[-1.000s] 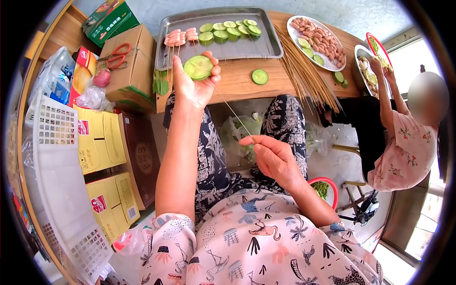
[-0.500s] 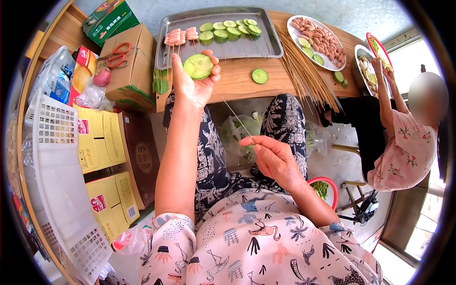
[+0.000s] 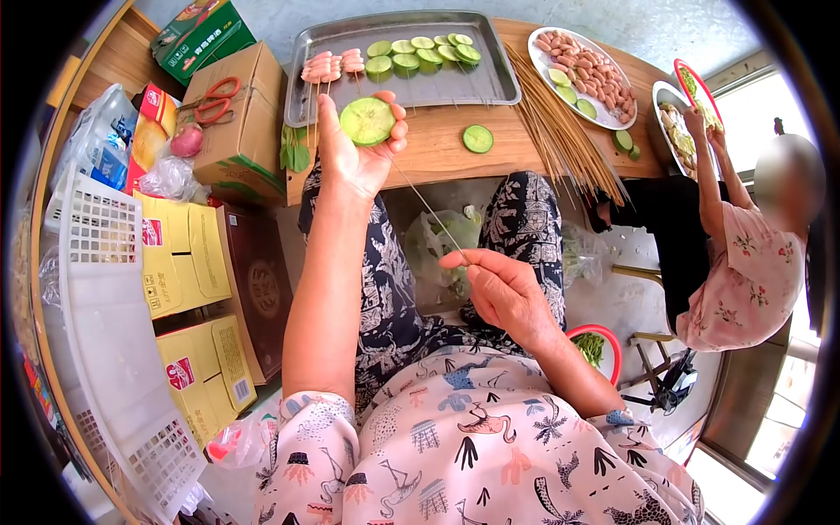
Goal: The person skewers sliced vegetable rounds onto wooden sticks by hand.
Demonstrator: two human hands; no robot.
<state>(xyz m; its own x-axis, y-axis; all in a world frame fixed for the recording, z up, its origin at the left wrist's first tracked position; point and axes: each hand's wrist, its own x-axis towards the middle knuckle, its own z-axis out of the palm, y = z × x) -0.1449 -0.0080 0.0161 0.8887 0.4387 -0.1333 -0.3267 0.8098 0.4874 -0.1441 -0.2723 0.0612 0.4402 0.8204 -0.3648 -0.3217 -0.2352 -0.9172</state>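
My left hand [image 3: 357,157] is raised at the table's front edge, its fingers closed around a round zucchini slice [image 3: 367,122] with pale flesh and green skin. Between the thumb and finger of my right hand [image 3: 506,293], over my lap, is a thin bamboo skewer [image 3: 426,204]. It slants up and left to the lower side of my left hand; whether its tip is in the slice, I cannot tell. Just beyond, a metal tray [image 3: 420,92] carries skewered zucchini slices [image 3: 406,63] and pink sausage pieces [image 3: 322,68]. Another slice [image 3: 478,138] lies on the wooden table.
Loose bamboo skewers [image 3: 564,131] lie right of the tray, beside a white plate [image 3: 535,54] of small sausages. Cardboard boxes [image 3: 229,122] and a white plastic basket [image 3: 105,306] stand at my left. A co-worker [image 3: 744,262] sits at the right, hands over a bowl.
Almost nothing differs. My left hand and the zucchini slice have shifted very slightly; my right hand keeps its hold on the skewer.
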